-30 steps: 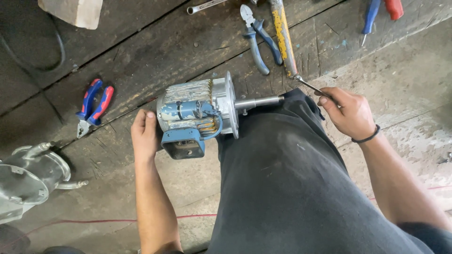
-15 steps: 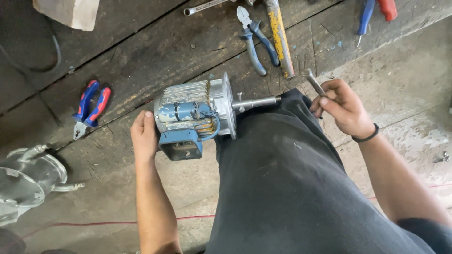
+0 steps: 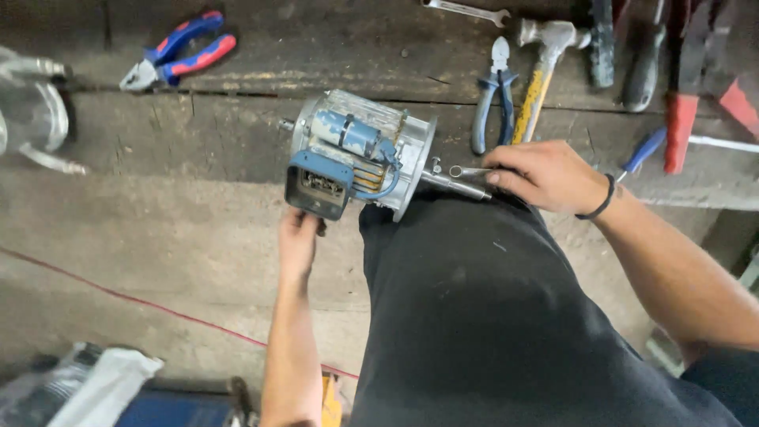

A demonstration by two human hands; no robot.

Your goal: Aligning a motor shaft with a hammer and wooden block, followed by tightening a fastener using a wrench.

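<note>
Sitting across the bottom right, a black-trousered leg point(image 3: 490, 316), knee pushed up against the wide end of the motor point(image 3: 356, 158). Lying on its side on the worn wooden floor point(image 3: 174, 198), that motor: silver ribbed body, blue terminal box point(image 3: 318, 184) on the near side, bare steel shaft point(image 3: 455, 183) poking out to the right over the knee. Bracing the motor from below, left hand point(image 3: 299, 237), fingers curled up against the underside of the blue box, touching it. Resting at the shaft end, right of the motor, right hand point(image 3: 549, 175), black band on the wrist, fingers pinched narrow around a small spanner point(image 3: 468, 171) whose ring end sits just above the shaft, close by the motor's end plate. Exact contact between ring and any bolt: cannot tell.

Lined up beyond the motor to the upper right: hammer point(image 3: 541, 75) with a yellow handle, blue-handled cutters point(image 3: 492, 95) just beside it, a silver spanner point(image 3: 466, 12) at the top edge, screwdrivers farther right, one with a blue handle point(image 3: 644, 150). Lying well apart to the motor's upper left, red-and-blue pliers point(image 3: 178, 51). Farther left still, at the edge, a shiny metal cover point(image 3: 28, 111). Trailing across the floor below the motor, a thin red wire point(image 3: 118, 299).
</note>
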